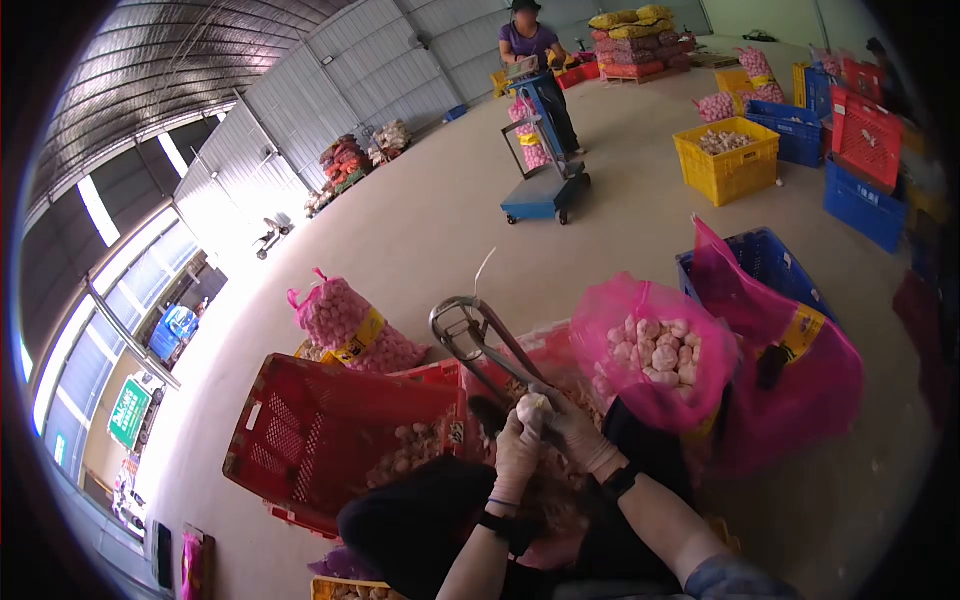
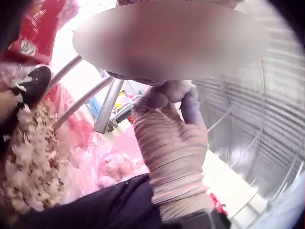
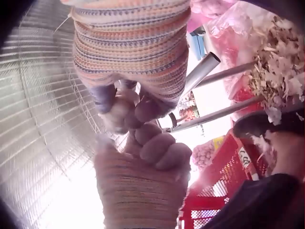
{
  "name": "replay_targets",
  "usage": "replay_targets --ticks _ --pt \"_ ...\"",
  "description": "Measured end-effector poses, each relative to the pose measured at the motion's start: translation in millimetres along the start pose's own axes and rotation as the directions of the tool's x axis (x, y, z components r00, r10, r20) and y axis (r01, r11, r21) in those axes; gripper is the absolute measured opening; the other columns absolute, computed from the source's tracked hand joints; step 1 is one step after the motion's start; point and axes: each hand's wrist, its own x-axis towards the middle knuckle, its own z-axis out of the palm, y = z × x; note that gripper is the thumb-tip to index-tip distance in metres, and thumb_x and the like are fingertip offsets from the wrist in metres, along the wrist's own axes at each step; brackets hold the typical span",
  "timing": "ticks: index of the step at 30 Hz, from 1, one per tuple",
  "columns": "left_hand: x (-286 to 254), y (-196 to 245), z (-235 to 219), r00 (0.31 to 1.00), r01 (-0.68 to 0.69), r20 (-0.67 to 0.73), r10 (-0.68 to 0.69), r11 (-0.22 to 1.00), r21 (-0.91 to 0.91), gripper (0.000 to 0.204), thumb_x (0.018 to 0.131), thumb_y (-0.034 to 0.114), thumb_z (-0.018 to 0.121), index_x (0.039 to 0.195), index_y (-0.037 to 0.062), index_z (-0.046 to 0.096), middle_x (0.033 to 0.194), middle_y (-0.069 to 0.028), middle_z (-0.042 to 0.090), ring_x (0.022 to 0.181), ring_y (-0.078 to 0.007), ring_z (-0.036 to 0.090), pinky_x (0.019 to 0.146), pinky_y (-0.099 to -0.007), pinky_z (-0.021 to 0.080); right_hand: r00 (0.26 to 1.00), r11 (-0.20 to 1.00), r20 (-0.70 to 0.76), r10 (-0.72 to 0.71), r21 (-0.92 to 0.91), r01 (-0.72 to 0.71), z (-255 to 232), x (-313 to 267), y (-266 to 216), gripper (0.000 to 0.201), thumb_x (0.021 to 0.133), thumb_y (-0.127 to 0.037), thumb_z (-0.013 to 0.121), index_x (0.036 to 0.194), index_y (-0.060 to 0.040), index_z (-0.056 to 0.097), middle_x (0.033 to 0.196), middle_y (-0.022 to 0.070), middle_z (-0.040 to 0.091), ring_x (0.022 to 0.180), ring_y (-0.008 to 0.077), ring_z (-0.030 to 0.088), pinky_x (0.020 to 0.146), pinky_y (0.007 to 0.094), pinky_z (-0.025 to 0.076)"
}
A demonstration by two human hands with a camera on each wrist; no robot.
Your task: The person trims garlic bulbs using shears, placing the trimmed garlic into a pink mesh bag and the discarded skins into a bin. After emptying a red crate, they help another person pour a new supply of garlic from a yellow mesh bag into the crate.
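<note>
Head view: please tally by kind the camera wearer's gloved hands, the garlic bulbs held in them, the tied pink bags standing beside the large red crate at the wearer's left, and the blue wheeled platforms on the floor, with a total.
Gloved hands: 2 (left hand, right hand)
Garlic bulb: 1
Tied pink bag: 1
Blue wheeled platform: 1
Total: 5

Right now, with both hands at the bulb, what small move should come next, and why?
Probably rub the garlic bulb with the fingers to loosen any dry skin: the left hand and right hand both hold it, papery skin scraps lie heaped below, and the pink mesh bag alongside holds pale bulbs.
</note>
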Motion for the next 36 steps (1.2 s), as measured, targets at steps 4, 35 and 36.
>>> replay_targets --ticks 4,35,36 --pt "-6.5 1.5 4.6 0.999 -0.004 0.045 0.005 1.000 -0.017 0.036 0.102 0.035 0.051 0.115 0.0050 0.064 0.095 0.0016 0.065 0.084 -0.0057 0.056 0.074 -0.0224 0.046 1.000 0.995 -0.001 -0.026 0.101 0.026 -4.1 -0.7 0.4 0.045 0.089 -0.016 0.070 0.131 -0.0109 0.053 0.117 0.0031 0.059 0.109 0.0163 0.058 0.096 0.0312 0.048" --pt "88.0 -59.5 -350.3 0.762 0.558 -0.358 -0.540 0.267 0.786 0.032 0.091 0.027 0.058 0.111 0.0021 0.065 0.082 -0.0081 0.066 0.075 -0.0156 0.064 0.069 -0.0344 0.051 0.935 0.040 0.256 0.247 -0.966 0.254 37.7 31.8 -21.8 0.022 0.088 -0.021 0.062 0.106 -0.0086 0.067 0.092 0.0156 0.067 0.088 0.0356 0.064 0.077 0.0420 0.052" --pt "56.3 -191.0 -423.2 0.752 0.574 -0.377 -0.541 0.258 0.777 0.032 0.091 0.027 0.058 0.111 0.0021 0.065 0.082 -0.0081 0.066 0.075 -0.0156 0.064 0.069 -0.0344 0.051 0.913 -0.016 0.147 0.380 -0.986 0.166 23.7 31.6 -6.6 0.025 0.089 -0.025 0.061 0.106 -0.0084 0.066 0.094 0.0162 0.067 0.091 0.0360 0.064 0.078 0.0439 0.051"
